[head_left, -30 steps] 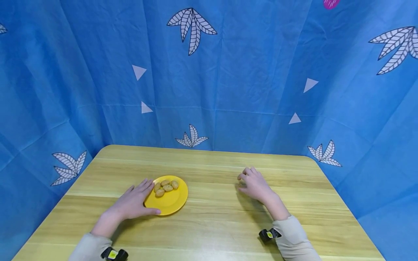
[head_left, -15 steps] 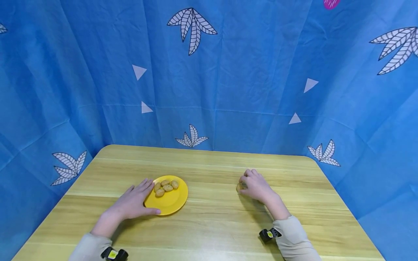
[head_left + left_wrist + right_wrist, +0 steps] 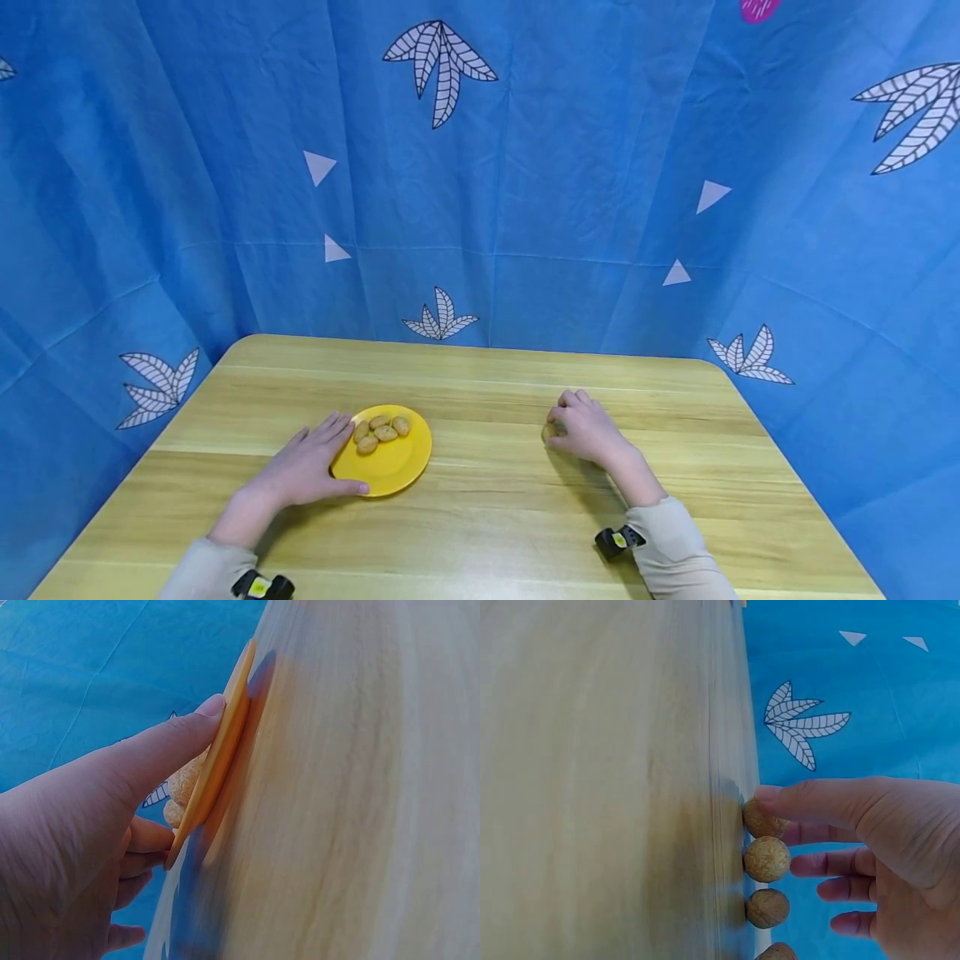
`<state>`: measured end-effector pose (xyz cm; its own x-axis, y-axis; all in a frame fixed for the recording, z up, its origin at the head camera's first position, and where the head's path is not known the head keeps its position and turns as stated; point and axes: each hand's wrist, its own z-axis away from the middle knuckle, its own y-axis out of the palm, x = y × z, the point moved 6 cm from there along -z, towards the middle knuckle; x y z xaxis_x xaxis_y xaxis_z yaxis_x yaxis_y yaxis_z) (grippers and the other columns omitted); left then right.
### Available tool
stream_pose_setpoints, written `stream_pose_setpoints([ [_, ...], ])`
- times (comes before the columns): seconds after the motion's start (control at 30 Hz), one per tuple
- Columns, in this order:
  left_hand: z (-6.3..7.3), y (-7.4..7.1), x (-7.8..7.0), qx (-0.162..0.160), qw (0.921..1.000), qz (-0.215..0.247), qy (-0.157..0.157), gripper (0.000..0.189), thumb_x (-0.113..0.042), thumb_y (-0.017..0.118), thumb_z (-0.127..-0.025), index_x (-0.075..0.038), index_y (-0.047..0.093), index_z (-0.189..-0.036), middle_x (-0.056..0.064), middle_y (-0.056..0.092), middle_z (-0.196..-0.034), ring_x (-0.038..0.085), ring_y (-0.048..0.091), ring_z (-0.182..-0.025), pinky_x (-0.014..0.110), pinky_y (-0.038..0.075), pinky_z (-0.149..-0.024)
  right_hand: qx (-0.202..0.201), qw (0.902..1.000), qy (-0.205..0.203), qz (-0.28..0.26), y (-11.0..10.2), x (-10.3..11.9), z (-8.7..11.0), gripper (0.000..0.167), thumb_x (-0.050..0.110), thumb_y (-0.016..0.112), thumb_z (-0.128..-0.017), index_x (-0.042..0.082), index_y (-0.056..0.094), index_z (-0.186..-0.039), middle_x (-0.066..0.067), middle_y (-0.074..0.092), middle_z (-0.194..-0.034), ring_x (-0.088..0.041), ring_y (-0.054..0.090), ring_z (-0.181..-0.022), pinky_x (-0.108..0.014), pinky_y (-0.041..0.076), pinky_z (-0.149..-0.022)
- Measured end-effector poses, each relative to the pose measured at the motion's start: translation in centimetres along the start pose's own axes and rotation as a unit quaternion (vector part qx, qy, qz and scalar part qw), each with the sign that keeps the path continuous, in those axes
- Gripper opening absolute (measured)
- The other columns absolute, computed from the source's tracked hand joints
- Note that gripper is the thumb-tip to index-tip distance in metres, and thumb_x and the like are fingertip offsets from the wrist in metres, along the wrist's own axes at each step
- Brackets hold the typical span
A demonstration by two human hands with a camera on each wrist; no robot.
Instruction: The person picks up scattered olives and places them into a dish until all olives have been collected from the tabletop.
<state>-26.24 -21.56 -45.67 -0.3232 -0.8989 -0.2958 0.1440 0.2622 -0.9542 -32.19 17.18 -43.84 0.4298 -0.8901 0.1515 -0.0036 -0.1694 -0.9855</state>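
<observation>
My left hand (image 3: pixel 307 467) lies at the left side of a round yellow plate (image 3: pixel 401 467). Its fingers are straight, with the thumb on the rim in the left wrist view and fingertips at the edge farther round. Several tan walnuts (image 3: pixel 385 432) sit together on the plate's far half. On the table's right side, my right hand (image 3: pixel 587 429) pinches a walnut (image 3: pixel 762 818) between thumb and index finger, the remaining fingers loosely bent. A row of more walnuts (image 3: pixel 767 908) stands beside it in the right wrist view; the hand hides them from the head view.
The wooden table (image 3: pixel 480 533) has a rounded far edge, with a blue leaf-print curtain (image 3: pixel 562 167) behind it and at both sides. Bare tabletop lies between the plate and my right hand. A black wrist camera (image 3: pixel 611 542) sits at each sleeve.
My right hand has lowered slightly and its thumb and index finger have come together on a walnut, now visible between them. My left hand and the plate stay in place.
</observation>
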Motion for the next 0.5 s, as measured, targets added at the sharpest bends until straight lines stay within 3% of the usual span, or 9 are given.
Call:
stream_pose_setpoints([
  [0.27, -0.01, 0.06, 0.06, 0.005, 1.0000, 0.005, -0.005, 0.111, -0.075, 0.063, -0.074, 0.001, 0.034, -0.149, 0.022, 0.030, -0.158, 0.042, 0.025, -0.147, 0.068, 0.022, -0.113, -0.003, 1.0000, 0.000, 0.001, 0.09, -0.10, -0.11, 0.027, 0.033, 0.080, -0.078, 0.012, 0.072, -0.093, -0.002, 0.053, -0.098, -0.019, 0.041, -0.088, -0.033, 0.036, -0.072],
  [0.5, 0.06, 0.12, 0.12, 0.002, 1.0000, 0.001, -0.001, 0.110, -0.075, 0.063, -0.074, 0.001, 0.035, -0.149, 0.021, 0.029, -0.158, 0.041, 0.025, -0.147, 0.067, 0.022, -0.114, -0.009, 1.0000, -0.003, 0.003, 0.14, 0.31, -0.18, 0.028, 0.035, 0.079, -0.079, 0.012, 0.073, -0.094, -0.002, 0.056, -0.100, -0.019, 0.045, -0.092, -0.034, 0.039, -0.075],
])
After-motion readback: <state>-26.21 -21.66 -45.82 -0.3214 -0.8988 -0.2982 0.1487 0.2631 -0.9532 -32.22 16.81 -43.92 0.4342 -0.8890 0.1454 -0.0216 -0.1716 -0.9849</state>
